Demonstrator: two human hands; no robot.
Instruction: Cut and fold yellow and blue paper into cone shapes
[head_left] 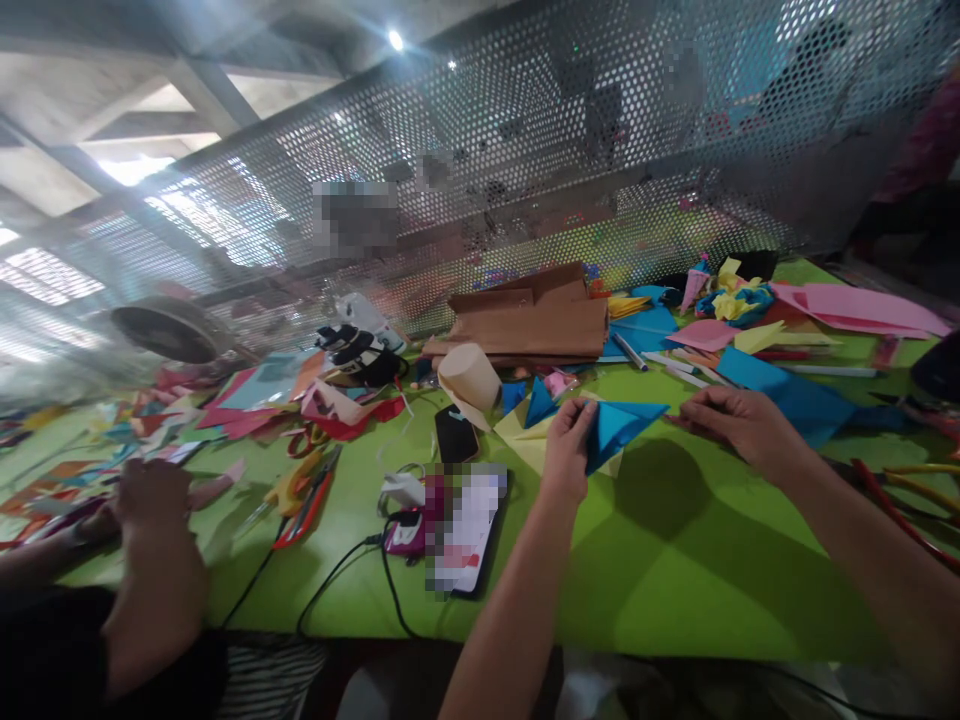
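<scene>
A folded blue paper (pixel 621 428) with pointed ends is pinched between the thumb and fingers of my left hand (pixel 571 440), above the green table. Just right of its tip is my right hand (pixel 731 415), its thumb and fingers pressed together; whether anything small is between them cannot be made out. Beneath and beside my left hand lies yellow paper (pixel 525 438), with a smaller blue folded piece (pixel 539 402) on it.
On the green table (pixel 675 590) are a lit phone (pixel 474 530), a dark phone (pixel 456 434), a tape roll (pixel 469 376), a glue gun (pixel 294 482), brown paper (pixel 525 325), pens and coloured paper. Pliers (pixel 911 500) lie right. Another person's arm (pixel 154 560) rests left.
</scene>
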